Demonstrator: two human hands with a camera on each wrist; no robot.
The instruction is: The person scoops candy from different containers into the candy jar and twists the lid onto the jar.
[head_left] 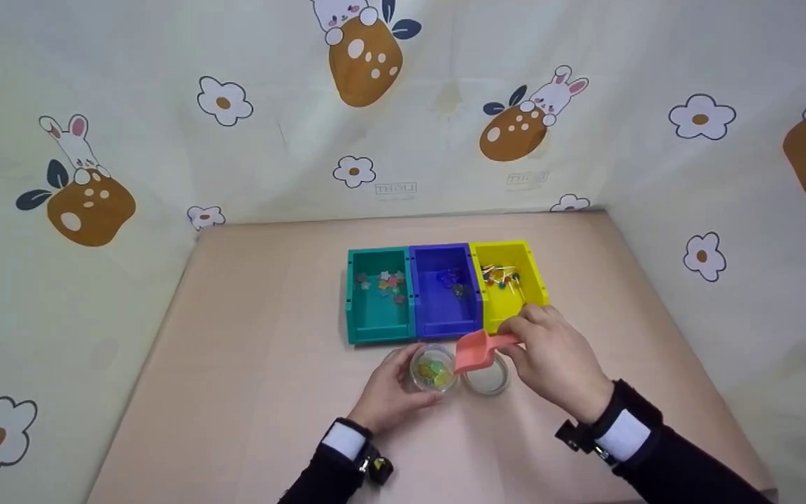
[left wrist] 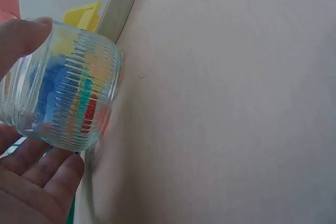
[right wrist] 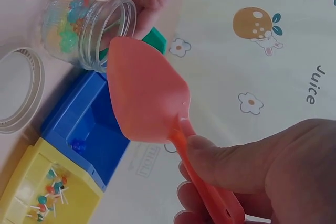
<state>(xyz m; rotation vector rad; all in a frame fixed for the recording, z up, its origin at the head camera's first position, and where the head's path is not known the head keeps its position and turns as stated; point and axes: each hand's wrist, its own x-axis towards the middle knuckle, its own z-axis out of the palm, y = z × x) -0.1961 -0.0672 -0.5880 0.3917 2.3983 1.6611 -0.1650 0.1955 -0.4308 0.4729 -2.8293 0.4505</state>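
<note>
My left hand point(head_left: 390, 393) grips a clear ribbed jar point(left wrist: 79, 90), fingers on one side and thumb on the other. Colourful small pieces point(right wrist: 71, 30) lie inside it, and its mouth is uncovered. My right hand point(head_left: 560, 360) holds a coral-pink scoop point(right wrist: 147, 93) by the handle, thumb along the top. In the head view the scoop's blade hangs beside the jar's rim, over part of a round lid point(head_left: 488, 381) on the table. The right wrist view shows the blade's edge overlapping the jar's mouth.
Behind the hands stand three joined bins: green point(head_left: 378, 325) with small star-like pieces, blue point(head_left: 447, 327) with a few dark blue and grey pieces, yellow point(head_left: 504, 322) with several white-stemmed, coloured-head sticks point(right wrist: 52, 195). Patterned cloth walls point(head_left: 445, 133) surround the table point(head_left: 270, 336).
</note>
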